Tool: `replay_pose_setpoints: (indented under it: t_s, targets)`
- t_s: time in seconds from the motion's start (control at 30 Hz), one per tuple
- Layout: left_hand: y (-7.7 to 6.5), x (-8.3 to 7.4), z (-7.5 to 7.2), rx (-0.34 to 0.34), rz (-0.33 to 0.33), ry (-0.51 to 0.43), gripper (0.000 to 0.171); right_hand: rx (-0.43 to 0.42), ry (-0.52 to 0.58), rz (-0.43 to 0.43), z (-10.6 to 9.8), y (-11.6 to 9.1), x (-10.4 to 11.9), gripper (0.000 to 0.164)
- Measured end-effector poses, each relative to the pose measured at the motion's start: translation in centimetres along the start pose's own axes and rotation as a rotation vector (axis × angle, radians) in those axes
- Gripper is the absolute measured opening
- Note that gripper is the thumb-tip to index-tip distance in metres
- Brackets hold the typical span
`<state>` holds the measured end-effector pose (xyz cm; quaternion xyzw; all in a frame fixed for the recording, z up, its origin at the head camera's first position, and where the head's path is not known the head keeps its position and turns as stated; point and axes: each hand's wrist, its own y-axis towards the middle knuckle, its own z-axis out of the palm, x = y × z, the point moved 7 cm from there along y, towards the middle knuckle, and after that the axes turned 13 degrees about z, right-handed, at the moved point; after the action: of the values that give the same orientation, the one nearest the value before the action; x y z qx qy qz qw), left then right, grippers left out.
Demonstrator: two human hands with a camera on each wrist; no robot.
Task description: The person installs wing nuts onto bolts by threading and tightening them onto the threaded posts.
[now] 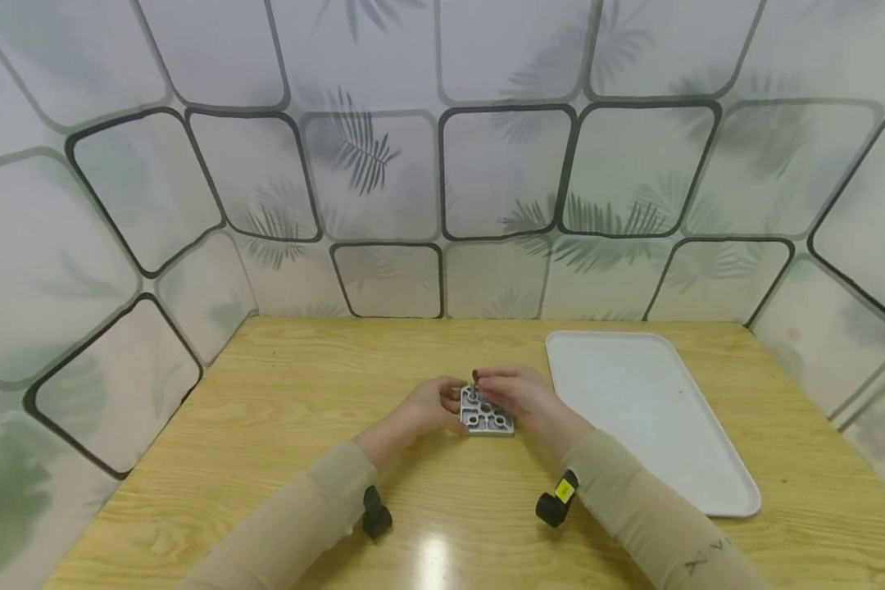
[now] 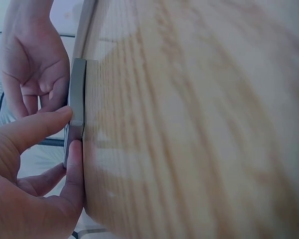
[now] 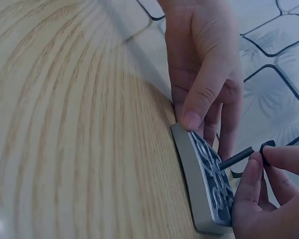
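A square grey metal plate (image 1: 487, 412) with ring-shaped holes and raised ribs lies on the wooden table. My left hand (image 1: 435, 405) pinches its left edge, the thumb (image 3: 193, 119) on the upper face and a fingertip (image 2: 75, 152) against the side. Over the plate's far left hole stands a dark threaded bolt (image 3: 237, 158). My right hand (image 1: 519, 395) pinches that bolt near its head (image 3: 268, 148) between thumb and fingers. The bolt's lower end meets the ribbed face at a hole; how deep it sits I cannot tell.
A white rectangular tray (image 1: 634, 410) lies on the table (image 1: 324, 360) to the right, beside my right forearm. Patterned panels (image 1: 501, 172) enclose the table at the back and both sides. Black wrist cameras (image 1: 553, 509) hang below my sleeves.
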<state>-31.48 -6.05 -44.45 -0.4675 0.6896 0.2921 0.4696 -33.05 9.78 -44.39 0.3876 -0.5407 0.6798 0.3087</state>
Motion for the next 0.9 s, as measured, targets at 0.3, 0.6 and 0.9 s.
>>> replay_pose_setpoints:
  t_s: [0.3, 0.6, 0.9]
  targets:
    - [-0.12, 0.10, 0.05, 0.005, 0.008, 0.008, 0.082, -0.027, -0.089, -0.034, 0.31, -0.04, 0.09, 0.040]
    - [0.09, 0.08, -0.08, 0.006, 0.004, 0.026, 0.082, -0.079, -0.192, -0.046, 0.33, -0.07, 0.48, 0.034]
    - [0.13, 0.21, -0.05, 0.006, 0.009, 0.035, 0.082, -0.117, -0.224, -0.027, -0.04, 0.25, -0.11, 0.032]
